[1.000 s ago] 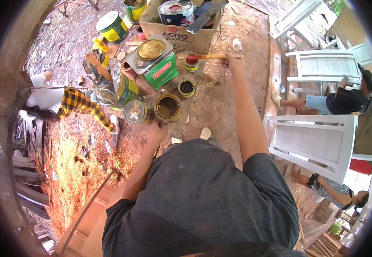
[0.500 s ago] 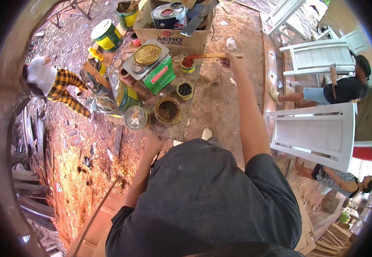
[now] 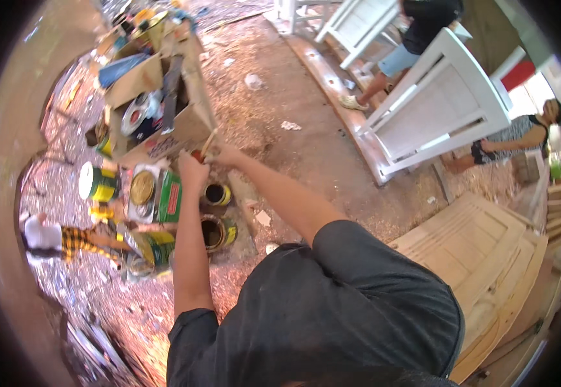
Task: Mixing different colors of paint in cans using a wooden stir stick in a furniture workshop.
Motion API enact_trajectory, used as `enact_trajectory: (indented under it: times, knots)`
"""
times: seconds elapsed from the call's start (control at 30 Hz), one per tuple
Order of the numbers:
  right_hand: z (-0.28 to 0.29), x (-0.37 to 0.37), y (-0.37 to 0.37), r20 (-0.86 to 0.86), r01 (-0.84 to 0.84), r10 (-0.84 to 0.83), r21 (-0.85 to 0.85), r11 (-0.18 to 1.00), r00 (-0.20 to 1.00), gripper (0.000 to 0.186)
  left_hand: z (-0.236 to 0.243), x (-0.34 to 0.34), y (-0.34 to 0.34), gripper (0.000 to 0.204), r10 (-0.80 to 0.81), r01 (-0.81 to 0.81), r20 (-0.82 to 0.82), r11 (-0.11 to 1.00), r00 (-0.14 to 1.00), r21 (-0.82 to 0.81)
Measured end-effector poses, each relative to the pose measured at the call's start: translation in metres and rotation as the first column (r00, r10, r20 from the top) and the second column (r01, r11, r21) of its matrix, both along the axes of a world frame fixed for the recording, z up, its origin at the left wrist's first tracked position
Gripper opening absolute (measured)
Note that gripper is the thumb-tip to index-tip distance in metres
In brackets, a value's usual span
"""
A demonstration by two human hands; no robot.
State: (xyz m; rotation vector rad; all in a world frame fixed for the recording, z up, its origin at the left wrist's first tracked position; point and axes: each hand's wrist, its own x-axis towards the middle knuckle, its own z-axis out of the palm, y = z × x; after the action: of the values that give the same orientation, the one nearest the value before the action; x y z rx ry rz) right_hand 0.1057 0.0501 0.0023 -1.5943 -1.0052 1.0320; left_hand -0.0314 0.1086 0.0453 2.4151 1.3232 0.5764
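Below the cardboard box point(image 3: 132, 151), my left hand point(image 3: 192, 169) is closed around a small can of red paint point(image 3: 198, 155), partly hidden by my fingers. My right hand point(image 3: 222, 155) is beside it, gripping a pale wooden stick point(image 3: 210, 140) that is tilted over the can. A small tin with dark contents point(image 3: 215, 193) and a larger open tin point(image 3: 211, 233) stand below my hands. To their left are a rectangular green tin with a gold lid point(image 3: 169, 197) and a yellow-and-green bucket point(image 3: 98, 180).
White panelled furniture pieces point(image 3: 435, 97) stand on a long plank at upper right, with a co-worker in dark top point(image 3: 422, 22) and another in patterned top point(image 3: 513, 138) nearby. Bare wooden doors point(image 3: 468, 258) lie at right. A person in checked trousers point(image 3: 77, 242) is at left.
The view has swung, showing more doors at right. My left hand has moved up from beside the large open tin to the red paint can. My right hand still holds the stick there.
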Motion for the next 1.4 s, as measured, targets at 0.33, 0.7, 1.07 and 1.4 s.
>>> enact_trajectory:
  times: [0.33,0.7,1.07,1.4]
  knots:
    - [-0.075,0.074,-0.172,0.397,-0.077,0.154,-0.203,0.976,0.905,0.055,-0.054,0.020,0.032,0.115,0.039,-0.081,-0.246,0.983,0.968,-0.164]
    - [-0.224,0.108,-0.549,0.638,0.344,0.227,-0.641,0.687,0.736,0.037,-0.054,0.031,0.027,0.103,0.202,-0.210,-0.267,0.978,0.942,-0.003]
    - [-0.137,0.091,-0.454,0.378,0.341,-0.109,-0.626,0.701,0.919,0.034,-0.032,0.019,0.020,0.069,0.118,-0.132,0.120,0.985,0.986,0.114]
    - [0.071,0.042,-0.243,0.296,0.129,-0.175,0.167,0.977,0.939,0.044,0.113,0.017,-0.100,0.076,0.039,0.024,0.332,0.982,0.943,-0.186]
